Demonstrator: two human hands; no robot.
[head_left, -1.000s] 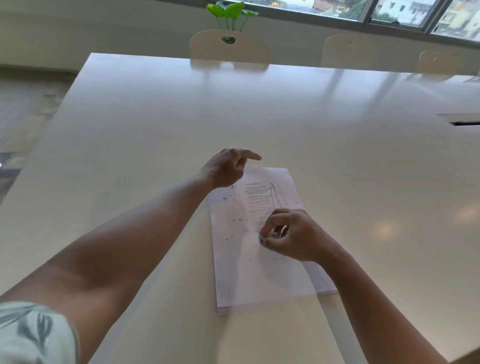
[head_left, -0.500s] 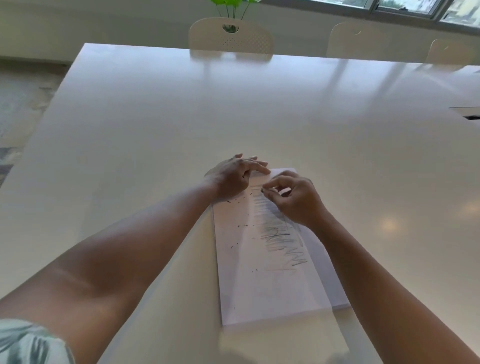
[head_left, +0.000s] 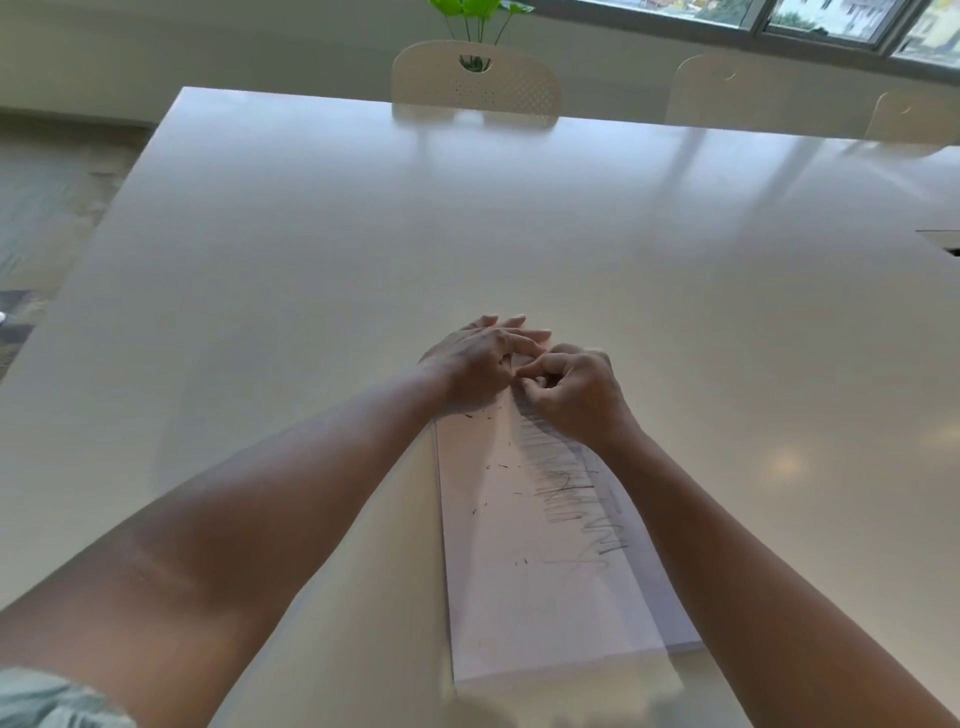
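A white paper stack (head_left: 530, 582) lies lengthwise on the white table (head_left: 363, 234) in front of me. Its top sheet carries grey pencil scribbles (head_left: 571, 499) and small dark marks. My left hand (head_left: 475, 364) rests on the stack's far left corner with straight fingers. Right beside it, my right hand (head_left: 576, 397) has curled fingers, and its thumb and forefinger pinch the top sheet at the far end. A strip of a lower layer shows along the right side of the stack.
Three pale chairs stand along the table's far edge: one (head_left: 475, 83), a second (head_left: 753, 93) and a third (head_left: 914, 117). A green plant (head_left: 475, 15) rises behind the first. A dark slot (head_left: 943, 241) sits in the tabletop at the right. Floor shows at the left.
My right hand moved from the middle of the paper to its far end, next to my left hand. My left hand came down flat onto the far corner. The scribbled face now shows on top.
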